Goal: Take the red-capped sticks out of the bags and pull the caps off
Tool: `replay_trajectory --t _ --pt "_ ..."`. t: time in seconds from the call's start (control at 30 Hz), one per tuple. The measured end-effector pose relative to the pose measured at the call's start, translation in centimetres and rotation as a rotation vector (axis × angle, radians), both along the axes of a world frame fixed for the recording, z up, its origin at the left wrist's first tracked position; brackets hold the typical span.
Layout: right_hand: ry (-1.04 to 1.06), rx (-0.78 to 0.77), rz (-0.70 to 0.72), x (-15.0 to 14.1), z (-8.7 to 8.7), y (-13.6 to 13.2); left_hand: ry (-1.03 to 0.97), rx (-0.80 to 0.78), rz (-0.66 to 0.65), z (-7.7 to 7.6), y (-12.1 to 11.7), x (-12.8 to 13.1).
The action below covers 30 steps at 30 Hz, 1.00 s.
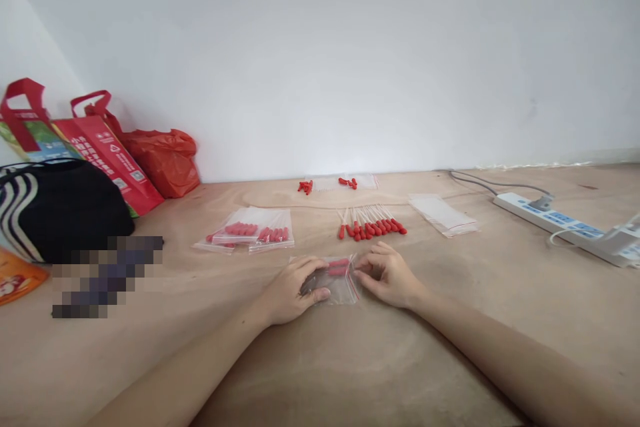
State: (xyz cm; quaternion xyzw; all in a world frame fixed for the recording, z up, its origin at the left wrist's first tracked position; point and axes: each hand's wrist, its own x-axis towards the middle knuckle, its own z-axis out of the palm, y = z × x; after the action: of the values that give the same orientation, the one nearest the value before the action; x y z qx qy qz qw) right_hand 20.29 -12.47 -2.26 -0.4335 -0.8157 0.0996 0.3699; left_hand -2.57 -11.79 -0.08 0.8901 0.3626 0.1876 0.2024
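Note:
A small clear zip-lock bag point(336, 290) with a red seal line lies flat on the table before me, with red-tipped pieces point(339, 267) inside. My left hand point(296, 288) grips its left part, thumb and fingers spread over the plastic. At the bag's right end, by the red seal line, my right hand point(384, 275) is curled with thumb and forefinger close together on the edge. Just beyond the hands lies a row of white sticks with red bulb-like tips point(373, 228). Filled zip-lock bags point(250, 230) overlap to the left of them.
Flat zip-lock bags point(443, 215) lie right of the sticks. More red-tipped sticks point(347, 183) lie near the wall. A power strip point(565, 223) with cables sits at right. Left are a black bag point(70, 210), a red shopping bag point(113, 160) and a red plastic bag point(165, 160).

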Motion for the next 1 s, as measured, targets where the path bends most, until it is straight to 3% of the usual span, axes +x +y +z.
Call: replay_trajectory --t 0.33,0.8,1.0 --pt "-0.087 -0.101 -0.099 -1.3 -0.1 0.0 -0.021 -0.015 0.026 0.1 0.1 0.0" --pt "-0.009 -0.167 -0.008 -1.3 -0.3 0.4 0.006 0.02 0.009 0.0 0.0 0.2" --pt "0.021 -0.262 0.023 -1.4 0.6 0.0 0.01 0.02 0.011 0.1 0.0 0.2"
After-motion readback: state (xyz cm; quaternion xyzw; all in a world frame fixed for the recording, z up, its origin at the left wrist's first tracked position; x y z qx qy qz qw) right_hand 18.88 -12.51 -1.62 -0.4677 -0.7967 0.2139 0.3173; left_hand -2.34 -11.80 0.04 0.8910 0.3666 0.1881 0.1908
